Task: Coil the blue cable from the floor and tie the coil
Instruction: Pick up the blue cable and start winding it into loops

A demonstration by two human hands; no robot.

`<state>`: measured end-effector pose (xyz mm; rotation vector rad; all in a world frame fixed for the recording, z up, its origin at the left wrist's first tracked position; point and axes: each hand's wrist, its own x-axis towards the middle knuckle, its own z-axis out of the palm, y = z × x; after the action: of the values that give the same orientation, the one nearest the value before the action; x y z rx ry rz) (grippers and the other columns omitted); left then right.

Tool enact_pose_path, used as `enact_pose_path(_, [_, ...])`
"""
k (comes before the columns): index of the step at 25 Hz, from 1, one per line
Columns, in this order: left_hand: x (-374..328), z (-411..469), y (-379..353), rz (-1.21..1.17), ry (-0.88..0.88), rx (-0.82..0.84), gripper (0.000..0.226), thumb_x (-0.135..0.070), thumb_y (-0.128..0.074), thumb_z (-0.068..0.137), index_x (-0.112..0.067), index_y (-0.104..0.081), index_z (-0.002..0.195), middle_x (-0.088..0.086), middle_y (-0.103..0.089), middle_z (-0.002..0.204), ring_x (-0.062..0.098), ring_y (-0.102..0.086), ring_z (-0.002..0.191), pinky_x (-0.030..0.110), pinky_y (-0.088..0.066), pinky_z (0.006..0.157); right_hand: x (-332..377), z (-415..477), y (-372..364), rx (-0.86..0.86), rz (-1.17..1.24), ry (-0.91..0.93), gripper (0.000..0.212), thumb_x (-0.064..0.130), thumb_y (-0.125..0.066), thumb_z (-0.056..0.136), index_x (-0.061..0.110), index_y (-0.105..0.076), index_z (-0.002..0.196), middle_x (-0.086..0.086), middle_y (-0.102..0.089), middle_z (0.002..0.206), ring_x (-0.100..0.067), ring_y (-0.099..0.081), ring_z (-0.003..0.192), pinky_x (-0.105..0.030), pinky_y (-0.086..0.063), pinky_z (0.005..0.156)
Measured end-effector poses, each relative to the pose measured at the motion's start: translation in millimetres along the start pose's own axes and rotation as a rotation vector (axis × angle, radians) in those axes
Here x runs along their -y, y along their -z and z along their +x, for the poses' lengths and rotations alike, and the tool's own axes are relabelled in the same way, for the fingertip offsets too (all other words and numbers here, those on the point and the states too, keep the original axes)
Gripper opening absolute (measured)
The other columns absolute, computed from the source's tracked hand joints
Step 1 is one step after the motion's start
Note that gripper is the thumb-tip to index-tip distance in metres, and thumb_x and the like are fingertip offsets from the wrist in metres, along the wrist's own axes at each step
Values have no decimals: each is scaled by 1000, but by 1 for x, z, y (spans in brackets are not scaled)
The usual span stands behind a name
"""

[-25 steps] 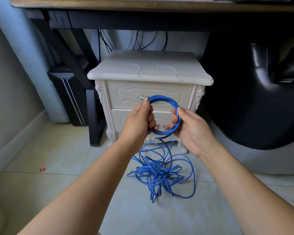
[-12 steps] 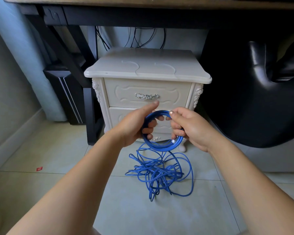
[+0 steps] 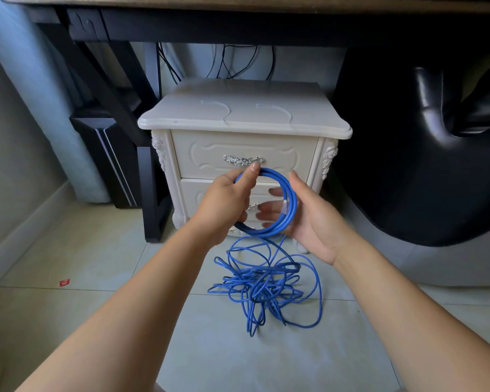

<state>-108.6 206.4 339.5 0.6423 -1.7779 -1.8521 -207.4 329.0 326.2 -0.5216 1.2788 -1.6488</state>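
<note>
Blue cable lies mostly as a loose tangle on the tiled floor, with bare tile open to its left out to the baseboard, where a small red scrap lies. Left hand pinches the coil at its upper left rim, thumb on top. Right hand cups the coil's right edge, fingers spread. Behind stands a white nightstand; a black chair crowds the right.

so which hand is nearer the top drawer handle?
Left. The left hand has its thumb tip just below the handle; the right hand is lower and off to the right.
</note>
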Motion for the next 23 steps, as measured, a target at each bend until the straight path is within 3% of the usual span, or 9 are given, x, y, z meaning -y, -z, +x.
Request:
enact_pose_path(3, [-1, 0, 5, -43, -17, -67, 40, -43, -51, 98, -21, -44, 65, -8, -27, 52, 9, -22, 42, 21, -22, 41, -10, -4, -4, 35, -109, -27, 48, 46, -70, 80, 8, -64, 109, -12, -70, 89, -27, -67, 88, -43, -51, 92])
enact_pose_path(5, [-1, 0, 9, -42, -29, -128, 39, -43, -52, 98, -20, -45, 67, -8, -28, 51, 9, -23, 41, 22, -23, 42, -6, -6, -2, 12, -136, 43, 36, 27, -76, 77, 6, -66, 105, -8, -66, 83, -21, -63, 75, -36, -55, 81])
enact_pose_path(9, [-4, -1, 11, -94, -43, -203, 37, -42, -50, 99, -17, -46, 72, -12, -29, 44, 8, -23, 38, 21, -22, 41, 5, -9, 4, -39, -135, 145, 18, 2, -61, 87, 4, -65, 105, -7, -59, 81, -12, -57, 60, -24, -54, 61])
enact_pose_path(13, [-2, -5, 3, -184, -8, -304, 40, -46, -50, 98, -17, -45, 72, -12, -29, 43, 8, -24, 38, 21, -23, 40, -11, -9, -10, -59, -80, 179, 21, 8, -50, 98, 14, -65, 113, -12, -68, 103, -16, -66, 79, -26, -54, 68])
enact_pose_path(17, [4, -9, -10, -170, -37, -400, 43, -49, -47, 98, -18, -42, 69, -8, -29, 47, 11, -26, 39, 24, -25, 43, -16, -10, -25, -137, 105, 257, 24, 12, -41, 104, 13, -62, 115, -12, -73, 100, -25, -71, 97, -37, -57, 84])
enact_pose_path(20, [5, -12, -19, -213, -60, -348, 42, -47, -43, 100, -18, -38, 69, -8, -27, 50, 10, -25, 40, 22, -28, 40, -11, -10, -29, -189, 180, 294, 23, 9, -39, 104, 8, -61, 104, -6, -67, 77, -23, -68, 72, -36, -58, 72])
enact_pose_path(23, [5, -13, -20, -370, 60, -168, 40, -40, -41, 101, -19, -39, 67, -6, -22, 49, 13, -22, 41, 24, -35, 44, -8, -3, -25, -245, 154, 335, 26, 8, -34, 105, 10, -59, 97, -1, -43, 66, -13, -42, 52, -30, -47, 62])
